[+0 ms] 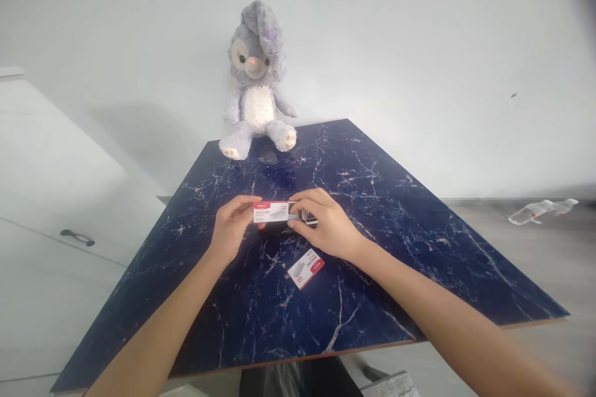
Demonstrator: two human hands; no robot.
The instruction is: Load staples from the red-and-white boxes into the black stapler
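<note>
A small white and red box (270, 212) is held just above the dark blue marble table (419, 248), between both hands. My left hand (231, 228) pinches its left end. My right hand (326, 223) has its fingers closed around the right end, where a dark part (311, 221) sticks out. Beneath the box a dark object (279, 231) lies on the table, mostly hidden. A second white and red box (305, 268) lies flat on the table, just in front of my right hand.
A grey plush rabbit (257, 84) sits at the table's far edge against the white wall. A white cabinet with a dark handle (77, 237) stands on the left. A clear plastic bottle (542, 209) lies on the floor at right.
</note>
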